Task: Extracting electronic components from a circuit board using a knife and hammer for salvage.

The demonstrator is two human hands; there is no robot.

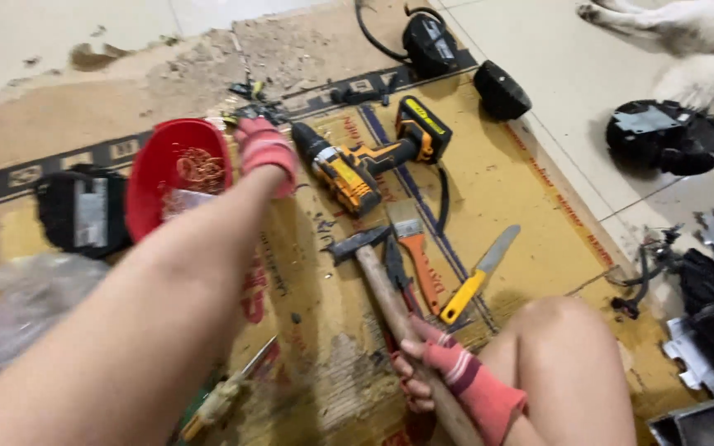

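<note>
Flattened cardboard (530,248) covers the floor. We note our right hand (435,363) closed around a hammer (382,289) handle mid-sheet; our left hand (264,149), gloved, touches a red bowl (177,177) near the far edge, grip unclear.

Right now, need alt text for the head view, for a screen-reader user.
A person sitting on cardboard grips a wooden-handled hammer in the gloved right hand, while the gloved left hand reaches to a red bowl. A yellow cordless drill, paintbrush and yellow-handled knife lie nearby.
</note>
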